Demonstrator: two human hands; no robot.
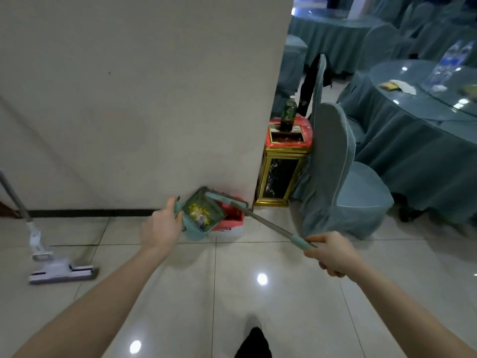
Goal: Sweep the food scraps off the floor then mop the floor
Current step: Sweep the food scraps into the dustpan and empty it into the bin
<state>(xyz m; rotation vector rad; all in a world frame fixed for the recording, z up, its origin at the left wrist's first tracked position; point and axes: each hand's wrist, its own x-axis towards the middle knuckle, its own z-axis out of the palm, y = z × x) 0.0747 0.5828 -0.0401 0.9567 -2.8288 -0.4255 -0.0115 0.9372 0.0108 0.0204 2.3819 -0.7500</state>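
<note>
My left hand grips the rim of a teal dustpan, which is lifted off the floor and tilted. Yellow and pale food scraps lie inside it. My right hand is closed around the dustpan's long grey handle, which runs from the pan's top down to the right. Right behind the pan sits a small bin with a red bag, against the wall. A white flat mop rests on the tiles at the left, its pole leaning on the wall.
A gold-framed waste bin with a green bottle on top stands at the wall's corner. A covered chair is beside it, and round tables with teal cloths fill the right. Glossy pale tiles spread in front.
</note>
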